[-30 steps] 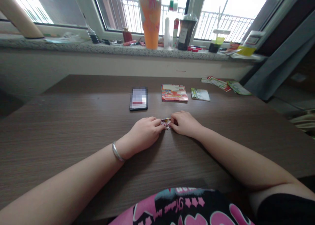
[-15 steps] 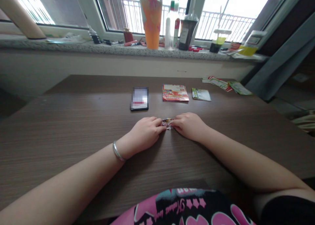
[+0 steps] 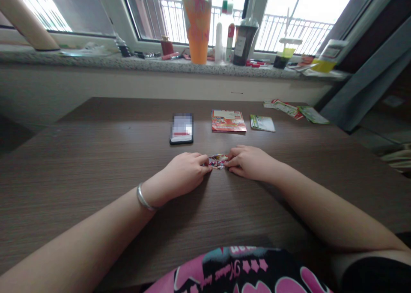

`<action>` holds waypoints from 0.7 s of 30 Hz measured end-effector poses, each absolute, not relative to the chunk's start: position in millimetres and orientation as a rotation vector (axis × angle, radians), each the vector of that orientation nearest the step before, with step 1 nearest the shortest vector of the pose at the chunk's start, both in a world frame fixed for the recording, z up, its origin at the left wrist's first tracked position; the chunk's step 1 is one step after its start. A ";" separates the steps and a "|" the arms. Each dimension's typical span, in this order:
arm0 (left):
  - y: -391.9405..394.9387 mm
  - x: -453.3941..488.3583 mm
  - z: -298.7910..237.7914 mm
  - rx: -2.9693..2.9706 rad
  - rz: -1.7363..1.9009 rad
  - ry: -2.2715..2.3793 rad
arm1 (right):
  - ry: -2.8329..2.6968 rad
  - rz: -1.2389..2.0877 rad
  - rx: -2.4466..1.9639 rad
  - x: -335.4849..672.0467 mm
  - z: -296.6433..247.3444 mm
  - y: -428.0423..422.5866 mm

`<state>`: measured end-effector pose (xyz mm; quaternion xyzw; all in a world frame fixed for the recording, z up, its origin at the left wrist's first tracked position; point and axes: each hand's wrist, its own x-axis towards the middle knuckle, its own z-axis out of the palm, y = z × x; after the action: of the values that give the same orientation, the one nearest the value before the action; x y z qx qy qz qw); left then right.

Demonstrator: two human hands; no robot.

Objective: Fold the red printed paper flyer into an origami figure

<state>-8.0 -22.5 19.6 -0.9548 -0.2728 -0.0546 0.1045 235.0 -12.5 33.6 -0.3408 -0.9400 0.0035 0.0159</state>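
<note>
A small, colourful folded piece of paper [image 3: 217, 161] lies on the brown wooden table [image 3: 96, 164] in front of me. My left hand [image 3: 183, 175], with a silver bracelet on the wrist, has its fingers curled and pinches the paper's left end. My right hand [image 3: 248, 162] pinches the right end with its fingertips. Both hands rest on the tabletop, and the paper shows only in the narrow gap between them.
Beyond the hands lie a black phone [image 3: 181, 128], a red printed leaflet [image 3: 228, 120] and a green-and-white leaflet [image 3: 262, 122]; more leaflets [image 3: 290, 108] lie at the far right. The windowsill holds an orange cup [image 3: 197, 25], bottles and a dark drink cup [image 3: 243, 40].
Both hands have drawn slightly apart, so more of the folded paper shows between them. My left wrist has slid a little toward me.
</note>
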 end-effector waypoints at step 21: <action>-15.7 -6.8 13.2 -3.003 -0.410 -0.853 | -2.725 -0.004 -0.918 232.8 13.1 -8.1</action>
<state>-6.8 -15.7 13.2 -0.9538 -0.2708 -0.1303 -0.0035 232.8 -8.1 13.1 -0.3164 -0.9393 -0.0012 0.1327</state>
